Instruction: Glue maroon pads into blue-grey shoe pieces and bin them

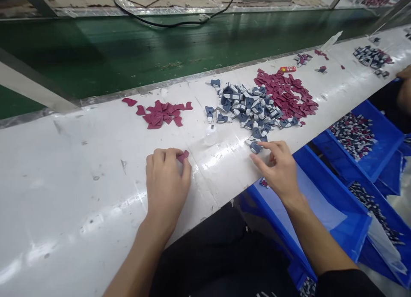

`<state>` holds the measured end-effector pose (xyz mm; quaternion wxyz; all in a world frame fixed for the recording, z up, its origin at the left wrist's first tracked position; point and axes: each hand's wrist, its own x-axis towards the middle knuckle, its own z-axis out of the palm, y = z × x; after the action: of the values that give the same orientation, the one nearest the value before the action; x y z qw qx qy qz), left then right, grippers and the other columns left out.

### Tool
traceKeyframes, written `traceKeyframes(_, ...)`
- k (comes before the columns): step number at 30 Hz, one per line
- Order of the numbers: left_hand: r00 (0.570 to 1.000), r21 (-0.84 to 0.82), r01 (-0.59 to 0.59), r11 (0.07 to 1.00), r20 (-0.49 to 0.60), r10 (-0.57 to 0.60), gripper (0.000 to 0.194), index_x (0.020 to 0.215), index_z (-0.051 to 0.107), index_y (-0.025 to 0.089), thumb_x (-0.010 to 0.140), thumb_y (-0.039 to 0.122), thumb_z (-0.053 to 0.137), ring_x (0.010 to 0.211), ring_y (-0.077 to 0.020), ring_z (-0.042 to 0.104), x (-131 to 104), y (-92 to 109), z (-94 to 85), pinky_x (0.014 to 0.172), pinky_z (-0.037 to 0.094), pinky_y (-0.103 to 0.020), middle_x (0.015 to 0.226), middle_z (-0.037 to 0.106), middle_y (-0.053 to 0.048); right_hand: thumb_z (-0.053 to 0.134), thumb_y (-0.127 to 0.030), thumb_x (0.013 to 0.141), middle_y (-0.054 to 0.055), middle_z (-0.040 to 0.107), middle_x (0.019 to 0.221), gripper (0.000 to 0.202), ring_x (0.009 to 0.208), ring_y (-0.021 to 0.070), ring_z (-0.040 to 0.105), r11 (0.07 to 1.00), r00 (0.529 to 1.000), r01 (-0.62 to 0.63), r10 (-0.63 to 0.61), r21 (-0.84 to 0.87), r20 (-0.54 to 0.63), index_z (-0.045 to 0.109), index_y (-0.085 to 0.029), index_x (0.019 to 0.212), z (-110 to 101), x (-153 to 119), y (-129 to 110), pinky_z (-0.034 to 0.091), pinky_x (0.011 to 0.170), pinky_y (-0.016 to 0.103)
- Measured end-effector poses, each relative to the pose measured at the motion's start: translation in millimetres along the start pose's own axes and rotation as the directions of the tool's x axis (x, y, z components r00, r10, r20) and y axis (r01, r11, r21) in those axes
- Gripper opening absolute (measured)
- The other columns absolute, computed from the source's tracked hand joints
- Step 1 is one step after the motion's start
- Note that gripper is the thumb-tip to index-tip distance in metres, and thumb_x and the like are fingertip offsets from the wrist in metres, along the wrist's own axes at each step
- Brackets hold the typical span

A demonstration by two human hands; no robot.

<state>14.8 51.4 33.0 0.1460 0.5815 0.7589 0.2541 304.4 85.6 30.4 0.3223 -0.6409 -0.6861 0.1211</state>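
Observation:
My left hand [167, 177] is closed over the white work surface, with a small maroon flat piece [183, 156] pinched between thumb and forefinger. Farther right, the thumb and forefinger of my right hand [278, 166] close around a small blue-grey and white plastic part [256, 147] at the near edge of a pile. That pile of blue-grey and white parts [247, 106] lies beyond my right hand. Behind my left hand is a small heap of maroon pieces [160, 113], and a larger maroon heap [285, 93] adjoins the pile on its right.
Below the surface's right edge stand blue bins [353, 232], some holding mixed parts. One small part [263, 182] is in the nearest bin. A green strip [144, 52] runs behind, with a black cable [173, 25] above it. Another person's hand [405, 89] shows at far right.

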Motion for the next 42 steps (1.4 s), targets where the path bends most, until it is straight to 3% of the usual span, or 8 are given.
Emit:
traceKeyframes(8, 0.999, -0.003, 0.042, 0.999, -0.009, -0.042, 0.019, 0.114, 0.068, 0.022, 0.102, 0.036, 0.064, 0.112, -0.0359, 0.065, -36.5, -16.3, -24.0, 0.075, 0.055, -0.045, 0.116, 0.066, -0.013, 0.083, -0.048, 0.095, 0.004, 0.069, 0.086, 0.028, 0.06, 0.0167, 0.06, 0.982, 0.979, -0.065, 0.028, 0.18, 0.2, 0.081, -0.02, 0.097, -3.6, 0.9, -30.9, 0.053, 0.06, 0.036)
traceKeyframes(15, 0.993, -0.062, -0.075, 0.995, -0.095, 0.069, 0.032, 0.134, 0.065, 0.021, 0.103, 0.026, 0.065, 0.126, -0.0355, 0.057, -63.7, -7.0, -27.8, 0.107, 0.053, -0.056, 0.127, 0.064, -0.014, 0.069, -0.046, 0.107, 0.0, 0.071, 0.071, 0.028, 0.054, 0.0161, 0.063, 0.834, 0.769, -0.361, 0.014, 0.417, 0.639, 0.082, -0.021, 0.108, 29.4, -14.6, -97.9, 0.047, 0.05, 0.031)
traceKeyframes(21, 0.989, -0.003, -0.104, 0.995, -0.109, 0.103, 0.041, 0.134, 0.062, 0.022, 0.098, 0.034, 0.077, 0.132, -0.0399, 0.051, -76.5, 9.7, -10.8, 0.11, 0.049, -0.059, 0.136, 0.059, -0.017, 0.07, -0.035, 0.108, 0.004, 0.073, 0.087, 0.027, 0.07, 0.0169, 0.061, 0.971, 0.891, 0.022, -0.128, 0.239, 0.435, 0.073, -0.022, 0.085, 37.9, -14.8, -96.9, 0.045, 0.066, 0.034)
traceKeyframes(25, 0.986, 0.044, -0.127, 0.991, -0.103, 0.131, 0.044, 0.128, 0.064, 0.021, 0.096, 0.043, 0.084, 0.127, -0.0402, 0.053, -78.2, 23.3, 10.6, 0.103, 0.049, -0.056, 0.133, 0.059, -0.019, 0.074, -0.034, 0.103, 0.003, 0.071, 0.102, 0.013, 0.066, 0.0138, 0.057, 0.957, 0.946, -0.071, -0.025, 0.282, 0.324, 0.071, -0.023, 0.108, 36.6, -1.8, -81.4, 0.05, 0.067, 0.034)
traceKeyframes(27, 0.987, 0.057, -0.132, 0.99, -0.089, 0.137, 0.04, 0.122, 0.067, 0.019, 0.097, 0.045, 0.084, 0.119, -0.0382, 0.053, -77.7, 29.1, 19.7, 0.098, 0.048, -0.053, 0.128, 0.062, -0.018, 0.079, -0.034, 0.096, 0.008, 0.069, 0.128, 0.038, 0.07, 0.0131, 0.059, 0.937, 0.969, -0.085, -0.002, 0.338, 0.249, 0.065, -0.023, 0.13, 44.9, 10.1, -76.4, 0.054, 0.068, 0.034)
traceKeyframes(30, 0.984, 0.037, -0.148, 0.988, -0.093, 0.15, 0.027, 0.118, 0.069, 0.019, 0.101, 0.037, 0.079, 0.113, -0.0348, 0.054, -76.6, 32.6, 25.1, 0.094, 0.047, -0.05, 0.12, 0.065, -0.016, 0.084, -0.038, 0.092, 0.012, 0.062, 0.149, 0.055, 0.081, 0.0155, 0.066, 0.897, 0.961, -0.023, -0.102, 0.441, 0.258, 0.062, -0.025, 0.14, 63.4, 28.5, -74.3, 0.058, 0.071, 0.034)
traceKeyframes(36, 0.986, -0.029, -0.137, 0.99, -0.101, 0.133, 0.025, 0.122, 0.071, 0.021, 0.099, 0.013, 0.068, 0.117, -0.0342, 0.053, -78.4, 17.3, 6.4, 0.096, 0.047, -0.05, 0.121, 0.068, -0.013, 0.075, -0.044, 0.102, 0.005, 0.075, 0.11, 0.022, 0.101, 0.0248, 0.069, 0.831, 0.937, 0.105, -0.267, 0.546, 0.226, 0.074, -0.026, 0.115, 54.6, 28.0, -83.3, 0.06, 0.093, 0.043)
traceKeyframes(42, 0.991, -0.048, -0.098, 0.994, -0.093, 0.093, 0.02, 0.122, 0.072, 0.022, 0.102, 0.02, 0.071, 0.118, -0.0334, 0.053, -83.8, -2.3, -7.6, 0.1, 0.048, -0.052, 0.119, 0.068, -0.012, 0.086, -0.041, 0.095, -0.001, 0.071, 0.089, 0.038, 0.065, 0.0161, 0.064, 0.643, 0.857, -0.294, -0.149, 0.707, 0.493, 0.069, -0.028, 0.127, 17.7, -4.2, -88.2, 0.053, 0.055, 0.03)
